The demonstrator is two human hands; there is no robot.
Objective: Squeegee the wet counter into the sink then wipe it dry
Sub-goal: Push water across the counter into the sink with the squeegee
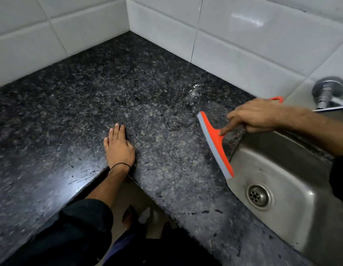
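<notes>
An orange squeegee [214, 143] with a grey rubber blade lies across the right edge of the black granite counter [113, 93], its lower end over the steel sink [293, 204]. My right hand [257, 116] grips its handle, with the index finger stretched onto the orange head. My left hand [118, 146] rests flat on the counter near the front edge, fingers straight. A small puddle of water [192, 94] glints on the granite just beyond the blade, with wet streaks below it.
White tiled walls [243, 41] meet in a corner behind the counter. A chrome tap [328, 93] juts out at the right above the sink, whose drain [259, 196] is open. The counter's front edge forms an inner corner around my legs and feet.
</notes>
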